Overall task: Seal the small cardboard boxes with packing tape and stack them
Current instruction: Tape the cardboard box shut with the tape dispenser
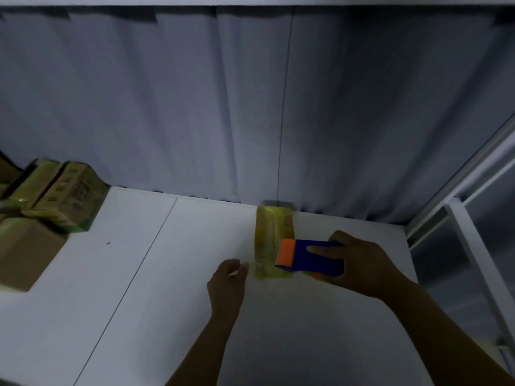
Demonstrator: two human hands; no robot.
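Note:
My right hand [362, 263] grips a blue tape dispenser [315, 257] with an orange end, held over the near part of a small box [274, 232] wrapped in yellowish tape. The box lies on the white table [167, 302] near its back edge. My left hand [227, 282] is just left of the box's near end, its fingertips pinching what looks like the tape's edge there. At the table's far left is a stack of sealed cardboard boxes [64, 196], also bound in yellow-green tape.
A larger plain cardboard box [25, 252] stands at the left edge below the stack. A grey curtain [250, 107] hangs right behind the table. A white metal frame [468, 232] rises along the right side.

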